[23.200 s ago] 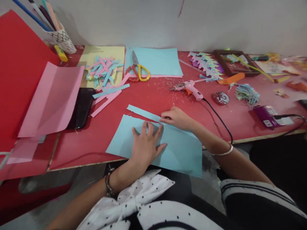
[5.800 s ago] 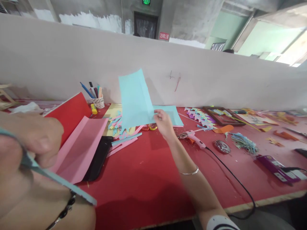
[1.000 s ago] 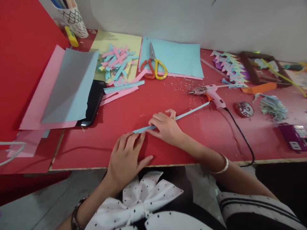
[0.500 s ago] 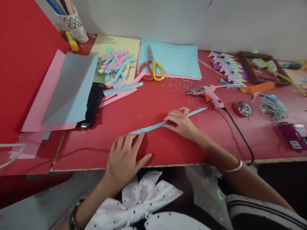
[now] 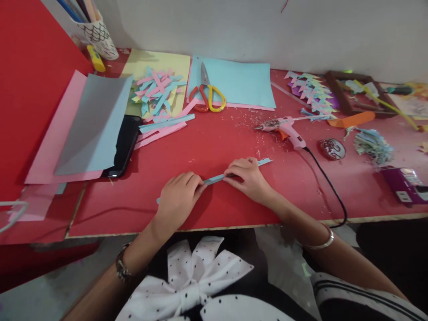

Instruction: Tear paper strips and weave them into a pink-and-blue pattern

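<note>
A narrow light-blue paper strip lies slantwise over the red table, passing beneath both hands. My left hand pinches it between thumb and fingers left of its middle; a small end pokes out beyond that hand. Farther right, my right hand is closed on the same strip, with its ragged far end showing past the knuckles. A short bare stretch of strip is visible between the two hands. Some dark thing peeks out at the right fingertips, too small to name.
Scissors rest on blue sheets. Cut paper strips are heaped on a yellow sheet. A pink glue gun lies to the right, its cord running over the front edge. A phone sits partly under paper at left.
My left hand has gone from resting with spread fingers to pinching the strip, nearer to my right hand. The strip and right hand have shifted slightly left in view, along with the whole scene.
</note>
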### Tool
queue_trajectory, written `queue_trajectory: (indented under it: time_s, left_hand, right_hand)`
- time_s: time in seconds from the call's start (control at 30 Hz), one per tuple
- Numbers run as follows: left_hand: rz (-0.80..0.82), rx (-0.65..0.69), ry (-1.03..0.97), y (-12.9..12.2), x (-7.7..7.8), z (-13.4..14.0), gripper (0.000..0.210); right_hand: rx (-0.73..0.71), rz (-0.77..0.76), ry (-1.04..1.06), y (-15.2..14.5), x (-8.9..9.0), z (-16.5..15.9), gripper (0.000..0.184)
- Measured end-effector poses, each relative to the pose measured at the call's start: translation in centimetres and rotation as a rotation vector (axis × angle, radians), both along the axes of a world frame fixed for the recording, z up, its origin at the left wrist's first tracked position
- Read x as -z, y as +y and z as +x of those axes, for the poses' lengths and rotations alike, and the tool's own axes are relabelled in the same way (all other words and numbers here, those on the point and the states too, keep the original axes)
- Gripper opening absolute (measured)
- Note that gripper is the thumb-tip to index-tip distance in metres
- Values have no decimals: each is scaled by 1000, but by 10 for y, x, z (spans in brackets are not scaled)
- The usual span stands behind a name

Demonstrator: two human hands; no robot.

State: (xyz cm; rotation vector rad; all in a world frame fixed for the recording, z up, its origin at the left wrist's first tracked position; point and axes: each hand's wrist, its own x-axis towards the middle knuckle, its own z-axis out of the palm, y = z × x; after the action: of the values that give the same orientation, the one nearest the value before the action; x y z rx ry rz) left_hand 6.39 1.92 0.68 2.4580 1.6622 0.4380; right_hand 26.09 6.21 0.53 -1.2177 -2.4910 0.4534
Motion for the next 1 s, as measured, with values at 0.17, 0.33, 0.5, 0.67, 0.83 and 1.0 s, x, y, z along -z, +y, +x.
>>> queue_trajectory:
  time_s: [0.17,0.33,0.5,0.67,0.83,1.0]
  left_hand:
    - [-37,-70,-24,-2,1,-4,21]
    - [-58,-119,-6,-2,1,-4,21]
    - [-50,-134,-34,-8,4,-20,25]
    - [-49,-176,-119,-18,10,-42,34]
    - [-82,-216,-184,-25,9,-51,34]
    - [-92,-231,-217,-25,8,-53,35]
  right_hand:
    - [48,42,21,8,1,17,25]
    - [94,25,-31,13,0,19,25]
    - [152,63,-56,16,-1,29,25]
    - [163,91,-69,19,-1,50,25]
    - [216,119,-63,21,2,66,24]
    - [255,137,-15,23,7,70,22]
